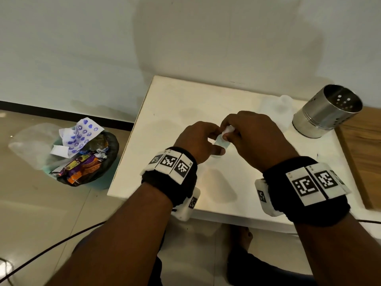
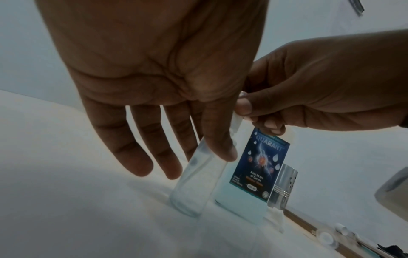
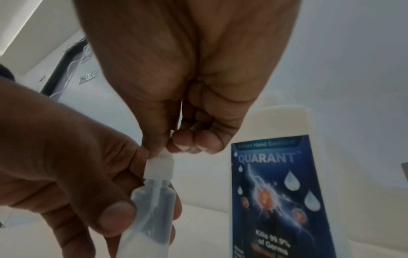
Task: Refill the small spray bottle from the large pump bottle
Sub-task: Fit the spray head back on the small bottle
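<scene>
Left hand (image 1: 201, 141) grips the small spray bottle (image 3: 152, 214); right hand (image 1: 253, 137) pinches its white sprayer top (image 3: 160, 167).

In the head view, the small spray bottle (image 1: 221, 143) shows only as a pale sliver at frame centre, mostly covered by the left hand (image 1: 198, 141) and right hand (image 1: 254, 137). The large pump bottle (image 1: 277, 112), behind the right hand, is washed out against the table (image 1: 169, 112), its top too faint to make out. In the right wrist view its label (image 3: 278, 192) blurs toward the bottom edge, which cuts it off. In the left wrist view small round items (image 2: 326, 239) at lower right are too blurred to identify.
</scene>
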